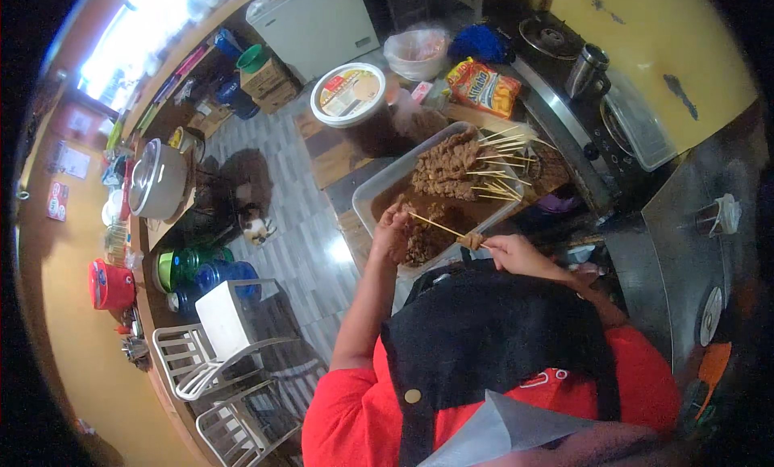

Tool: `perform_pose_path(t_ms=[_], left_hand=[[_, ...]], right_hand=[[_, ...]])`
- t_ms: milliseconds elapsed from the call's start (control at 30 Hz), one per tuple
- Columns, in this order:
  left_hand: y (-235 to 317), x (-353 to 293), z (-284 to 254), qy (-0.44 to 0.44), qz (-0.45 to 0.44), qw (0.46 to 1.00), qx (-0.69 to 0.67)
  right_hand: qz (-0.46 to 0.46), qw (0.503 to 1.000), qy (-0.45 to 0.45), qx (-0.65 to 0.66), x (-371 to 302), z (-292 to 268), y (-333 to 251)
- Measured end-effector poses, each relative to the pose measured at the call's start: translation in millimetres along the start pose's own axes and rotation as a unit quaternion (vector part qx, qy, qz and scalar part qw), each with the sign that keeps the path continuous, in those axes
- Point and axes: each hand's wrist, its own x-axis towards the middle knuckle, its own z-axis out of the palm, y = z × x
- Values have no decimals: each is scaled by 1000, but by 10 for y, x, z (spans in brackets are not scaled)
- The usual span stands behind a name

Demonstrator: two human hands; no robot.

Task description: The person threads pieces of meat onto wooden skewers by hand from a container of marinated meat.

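Observation:
My right hand (518, 254) pinches a thin wooden skewer (438, 224) with a brown piece of meat (471, 240) on it, close against the fingers. At the skewer's other end is my left hand (391, 225), fingers curled and smeared brown; whatever they grip is hidden. Both hands are over the near side of a clear plastic tub (362, 195). Loose marinated meat (451, 217) lies in the tub beside my left hand. Across the tub's far side rests a pile of loaded meat skewers (445, 165), their bare stick ends (501, 145) pointing right.
Behind the tub stands a large lidded bucket (348, 96), with a bag-lined bowl (417, 52) and an orange snack packet (482, 88) nearby. A stove (564, 104) carrying a steel mug (588, 68) is at right. White chairs (193, 358) and a cat (256, 228) are at left.

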Motion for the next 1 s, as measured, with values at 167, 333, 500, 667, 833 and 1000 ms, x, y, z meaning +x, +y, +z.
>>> perform_pose_path(t_ms=[167,333,500,667,833,1000], left_hand=[[20,-33,206,35,43,998,2],[7,-16,305,55,97,994,-4],[8,-19,281,50,166,963,205],[-50,4,211,28,208,943,260],[-95,69,182,52,189,945,264],[-112,136,59,62,173,960,212]], right_hand=[[15,1000,17,0,-29,-1,-18],[10,999,32,-4,-36,34,72],[14,999,34,-8,-73,9,65],[-2,994,88,-70,-83,36,-46],[-12,991,73,-109,-45,14,-128],[-42,981,67,-178,34,45,-144]])
